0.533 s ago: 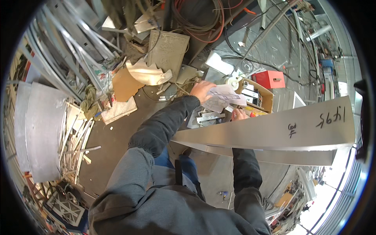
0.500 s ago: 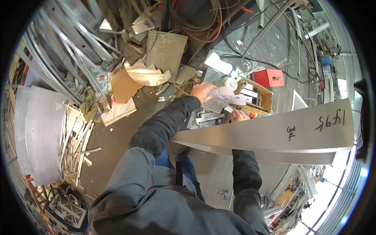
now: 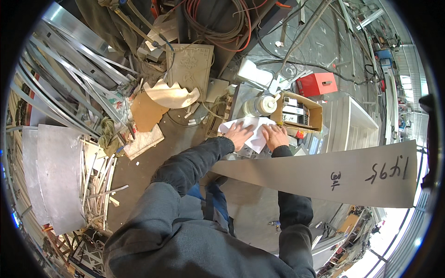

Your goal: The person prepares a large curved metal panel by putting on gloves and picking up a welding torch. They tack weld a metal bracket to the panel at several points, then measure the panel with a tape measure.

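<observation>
Both of my hands lie flat on a white sheet of paper [image 3: 254,126] spread over a cluttered work surface. My left hand [image 3: 239,135] presses its left part with fingers apart. My right hand [image 3: 276,136] rests on its right part, palm down. A long grey metal sheet [image 3: 324,173] with handwritten marks lies across my right forearm and hides the wrist. Just beyond the paper stand a white roll of tape [image 3: 260,105] and an open cardboard box [image 3: 301,110] with small boxes inside.
A red metal case [image 3: 317,84] sits beyond the box. Coiled cables [image 3: 218,23] lie at the top. Aluminium profiles [image 3: 65,88] and flat metal sheets [image 3: 58,176] pile up at the left. Cardboard scraps [image 3: 160,99] and an embossed panel [image 3: 190,65] lie on the floor.
The crumpled paper that my left hand held up is now spread flat under both hands. Both hands have come down onto it.
</observation>
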Tool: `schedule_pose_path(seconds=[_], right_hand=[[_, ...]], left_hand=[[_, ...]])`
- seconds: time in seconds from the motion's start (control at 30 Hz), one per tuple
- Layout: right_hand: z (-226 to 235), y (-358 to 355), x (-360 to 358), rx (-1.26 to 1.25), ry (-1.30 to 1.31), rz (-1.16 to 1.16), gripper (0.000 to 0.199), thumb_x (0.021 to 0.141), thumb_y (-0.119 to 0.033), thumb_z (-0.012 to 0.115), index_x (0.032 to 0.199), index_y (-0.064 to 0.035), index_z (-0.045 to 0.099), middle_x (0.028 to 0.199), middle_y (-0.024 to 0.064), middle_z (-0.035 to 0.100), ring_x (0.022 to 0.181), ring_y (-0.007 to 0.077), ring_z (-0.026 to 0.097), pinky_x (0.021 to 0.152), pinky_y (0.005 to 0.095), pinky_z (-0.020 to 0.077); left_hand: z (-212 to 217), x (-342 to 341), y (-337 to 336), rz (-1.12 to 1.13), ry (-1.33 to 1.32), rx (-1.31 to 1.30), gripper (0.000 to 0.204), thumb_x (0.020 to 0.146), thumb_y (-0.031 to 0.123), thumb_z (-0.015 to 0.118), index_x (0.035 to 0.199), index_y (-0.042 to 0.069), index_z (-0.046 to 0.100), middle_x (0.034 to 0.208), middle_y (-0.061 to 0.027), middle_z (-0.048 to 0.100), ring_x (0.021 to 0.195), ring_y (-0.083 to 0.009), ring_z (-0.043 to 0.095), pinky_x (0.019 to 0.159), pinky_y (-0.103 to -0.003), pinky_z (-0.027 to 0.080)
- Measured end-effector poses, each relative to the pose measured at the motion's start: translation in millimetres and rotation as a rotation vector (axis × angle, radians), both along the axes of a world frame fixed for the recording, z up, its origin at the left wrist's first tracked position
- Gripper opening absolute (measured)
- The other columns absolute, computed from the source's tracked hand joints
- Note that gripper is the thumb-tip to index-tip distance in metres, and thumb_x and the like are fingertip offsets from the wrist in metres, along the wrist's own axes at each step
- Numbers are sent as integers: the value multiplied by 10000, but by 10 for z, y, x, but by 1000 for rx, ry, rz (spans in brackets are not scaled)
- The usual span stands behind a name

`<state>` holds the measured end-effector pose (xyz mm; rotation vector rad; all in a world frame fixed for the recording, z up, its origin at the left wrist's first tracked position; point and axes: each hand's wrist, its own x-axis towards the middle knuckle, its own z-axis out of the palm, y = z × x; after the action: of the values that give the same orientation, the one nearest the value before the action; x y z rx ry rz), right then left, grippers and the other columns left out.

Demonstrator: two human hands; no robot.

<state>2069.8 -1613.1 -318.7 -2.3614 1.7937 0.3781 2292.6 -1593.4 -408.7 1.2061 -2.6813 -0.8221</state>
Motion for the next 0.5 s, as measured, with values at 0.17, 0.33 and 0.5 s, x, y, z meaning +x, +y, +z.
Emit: schedule_pose_path(seconds=[0.17, 0.33, 0.5], right_hand=[[-199, -119, 182, 170, 146, -81, 412, 1047, -501, 517, 1378, -284, 631, 1232, 100, 731, 1220, 303, 650, 1116, 567, 384], [125, -281, 213, 190, 60, -156, 494, 967, -576, 618, 1385, -316, 667, 1233, 124, 737, 1168, 351, 678, 1053, 559, 457], [722, -427, -33, -204, -272, -243, 266, 921, -315, 762, 1077, -99, 768, 951, 129, 760, 904, 306, 746, 783, 408, 584]], left_hand=[[-35, -64, -47, -34, -181, 65, 701, 965, 113, 578, 1622, 258, 381, 1729, -57, 255, 1588, -368, 209, 1171, -687, 277], [103, 52, -344, 62, -2, 168, 454, 904, 140, 659, 1346, 90, 570, 1271, -104, 643, 1214, -338, 588, 998, -524, 489], [259, 107, -748, 469, 421, 25, 666, 832, 220, 820, 1379, 27, 493, 1331, -193, 588, 1269, -397, 543, 1074, -461, 462]])
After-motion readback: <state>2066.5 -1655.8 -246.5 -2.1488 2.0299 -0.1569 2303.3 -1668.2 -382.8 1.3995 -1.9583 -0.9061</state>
